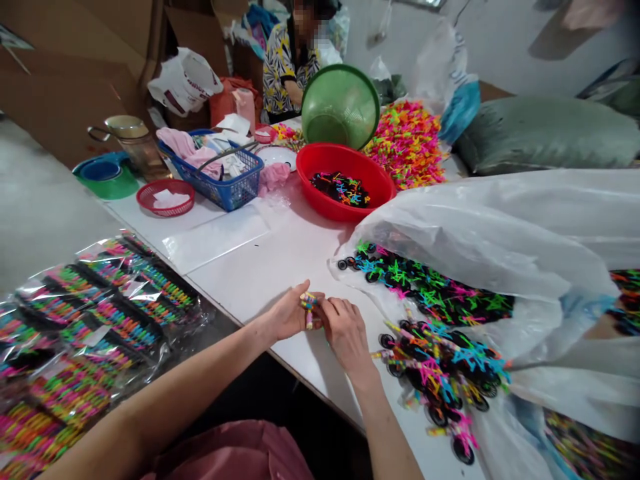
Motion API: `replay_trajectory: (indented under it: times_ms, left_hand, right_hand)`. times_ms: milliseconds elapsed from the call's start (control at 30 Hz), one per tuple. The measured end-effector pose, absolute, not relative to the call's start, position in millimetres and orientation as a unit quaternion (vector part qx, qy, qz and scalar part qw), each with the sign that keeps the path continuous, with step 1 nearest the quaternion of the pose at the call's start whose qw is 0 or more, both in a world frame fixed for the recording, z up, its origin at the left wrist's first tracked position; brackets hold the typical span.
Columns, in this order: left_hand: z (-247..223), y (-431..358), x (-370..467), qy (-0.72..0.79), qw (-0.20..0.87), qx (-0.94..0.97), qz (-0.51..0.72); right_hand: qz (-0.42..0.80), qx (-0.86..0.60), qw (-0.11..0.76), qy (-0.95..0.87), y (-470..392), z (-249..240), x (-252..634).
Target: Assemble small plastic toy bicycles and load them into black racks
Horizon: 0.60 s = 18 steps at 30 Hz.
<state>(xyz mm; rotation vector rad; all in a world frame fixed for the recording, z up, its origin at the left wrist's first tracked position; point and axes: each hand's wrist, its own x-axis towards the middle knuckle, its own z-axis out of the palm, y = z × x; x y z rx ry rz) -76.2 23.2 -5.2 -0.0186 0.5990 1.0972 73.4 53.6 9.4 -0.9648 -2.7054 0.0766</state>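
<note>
Over the table's near edge, my left hand (291,313) is closed around a small yellow-and-pink patterned piece (309,302). It has blue marks, and its exact kind is too small to make out. My right hand (345,330) meets the left one, its thumb and fingers pinched at the right side of the piece; what lies between those fingertips is hidden. Right of my hands is a loose pile of small toy bicycles (440,373) with black wheels and bright frames. Some carry similar yellow patterned bits. More toy bicycles (400,273) spill from a white plastic sack (450,213).
A red basin (385,183) of small toy parts stands beyond my hands, with a green basin (340,100) tilted behind it. Bright loose pieces (413,143) are heaped there. A blue basket (245,180) stands left, packed bags (100,320) lie lower left. Another person (280,63) sits opposite.
</note>
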Motion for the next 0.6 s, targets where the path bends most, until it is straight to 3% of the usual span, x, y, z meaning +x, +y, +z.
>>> replay_trajectory:
  times_ms: [300,600]
  left_hand:
    - [-10.8,21.6,-75.9,0.298,0.821,0.024,0.486]
    - [-6.7,25.7,-71.9,0.403,0.744,0.059,0.53]
  right_hand:
    - [0.014,-0.32,0.135,-0.938,47.4,2.8,70.1]
    - [-0.012,-0.359,0.106,-0.927,50.2,-0.2,46.7]
